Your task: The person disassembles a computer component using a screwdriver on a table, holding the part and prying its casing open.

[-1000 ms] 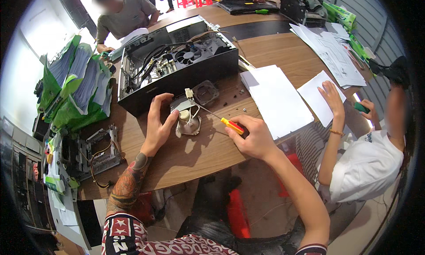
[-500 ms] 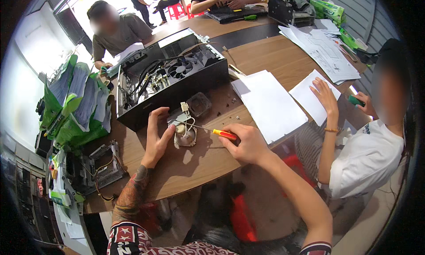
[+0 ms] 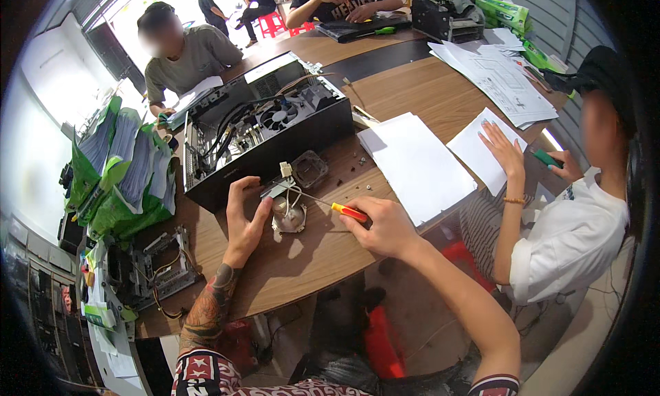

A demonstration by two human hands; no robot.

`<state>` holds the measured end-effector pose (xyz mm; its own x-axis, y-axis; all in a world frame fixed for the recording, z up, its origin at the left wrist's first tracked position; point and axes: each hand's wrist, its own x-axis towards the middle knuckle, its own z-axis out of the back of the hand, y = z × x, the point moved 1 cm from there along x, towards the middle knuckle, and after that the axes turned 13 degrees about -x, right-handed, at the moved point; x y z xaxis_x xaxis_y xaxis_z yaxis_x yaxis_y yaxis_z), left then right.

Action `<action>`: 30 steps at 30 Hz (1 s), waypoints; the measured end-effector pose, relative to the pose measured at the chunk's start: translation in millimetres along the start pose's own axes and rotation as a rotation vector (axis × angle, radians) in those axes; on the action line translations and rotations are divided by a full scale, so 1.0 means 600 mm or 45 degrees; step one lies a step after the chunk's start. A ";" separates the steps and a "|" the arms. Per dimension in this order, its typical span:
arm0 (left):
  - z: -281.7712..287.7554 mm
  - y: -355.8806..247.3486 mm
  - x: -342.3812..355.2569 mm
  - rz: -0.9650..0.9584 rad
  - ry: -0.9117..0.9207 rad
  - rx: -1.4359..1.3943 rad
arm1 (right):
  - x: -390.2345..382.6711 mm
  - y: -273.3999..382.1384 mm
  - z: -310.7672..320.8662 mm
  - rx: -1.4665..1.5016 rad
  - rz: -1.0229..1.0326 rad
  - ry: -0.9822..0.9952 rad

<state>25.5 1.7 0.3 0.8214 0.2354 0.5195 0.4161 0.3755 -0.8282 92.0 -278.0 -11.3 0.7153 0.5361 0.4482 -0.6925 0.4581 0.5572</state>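
Two hands work above the brown desk [image 3: 275,276], and between them is the small round motor part [image 3: 289,220] with its white wires, standing in front of the black computer case [image 3: 289,139]. The right hand [image 3: 379,225] has its grip clamped on the handle of the red-and-yellow screwdriver [image 3: 348,211], whose thin shaft points left to the wires. The left hand [image 3: 242,223] has thumb and fingers curved beside the grey metal plate [image 3: 276,189]; I cannot tell if its grip presses the plate or only rests near.

To do this well, in my judgement, the left hand should steady the part firmly, with fingertips away from the line of the tip. The shaft should move gently, because a hard push could slip and cut a wire. The loose screws [image 3: 368,187] near the square frame [image 3: 310,168] are better not swept by the wrist.
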 end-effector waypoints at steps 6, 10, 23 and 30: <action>0.001 -0.004 0.001 0.046 -0.010 0.035 | 0.000 -0.001 0.001 0.029 -0.009 -0.004; -0.002 -0.004 0.000 0.025 0.015 0.002 | -0.001 -0.003 0.000 0.102 0.006 -0.060; -0.003 -0.011 0.003 -0.003 0.079 -0.012 | 0.002 0.003 0.004 -0.002 -0.016 0.008; 0.002 -0.023 0.002 0.013 0.086 0.084 | 0.001 0.001 -0.002 0.002 0.004 0.000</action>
<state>20.3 -2.2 12.3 0.8506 0.1795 0.4942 0.3832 0.4320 -0.8164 91.9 -276.2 -11.5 0.7131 0.5378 0.4498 -0.6946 0.4551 0.5571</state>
